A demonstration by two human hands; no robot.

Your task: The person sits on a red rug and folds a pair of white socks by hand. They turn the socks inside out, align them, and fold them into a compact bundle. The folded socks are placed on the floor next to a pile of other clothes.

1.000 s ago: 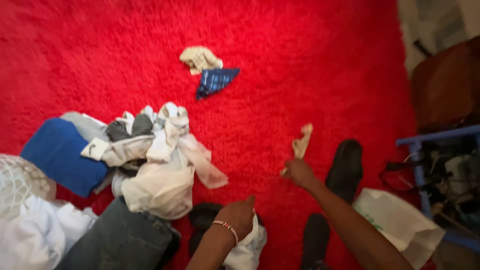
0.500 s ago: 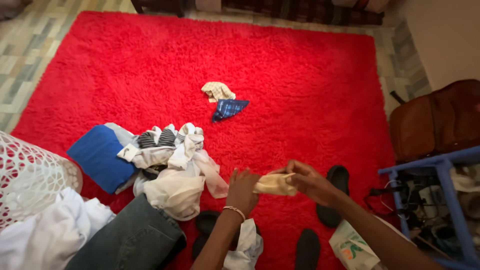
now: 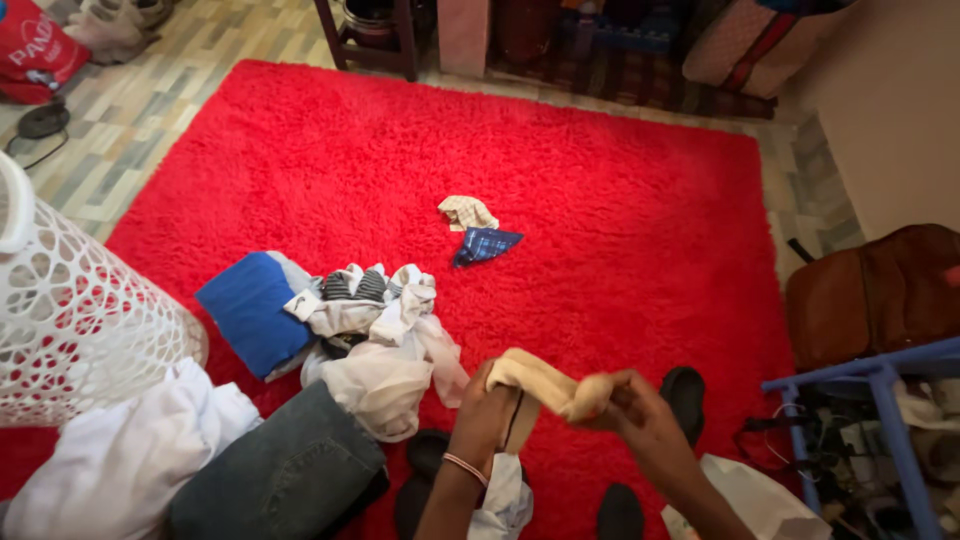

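Left of the clothes pile [image 3: 360, 340] on the red rug [image 3: 620, 220] stands a white basket [image 3: 70, 320]. Right of the pile, the left hand [image 3: 487, 410] and right hand [image 3: 640, 415] both grip a cream sock [image 3: 545, 385] (bunched between them).

Shaggy red rug [image 3: 620, 210]; soft beige cloth [image 3: 545, 385].

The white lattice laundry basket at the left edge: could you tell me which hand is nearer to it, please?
Left. The left hand grips the cream sock on the side toward the white lattice laundry basket; the right hand holds the sock's other end, farther away.
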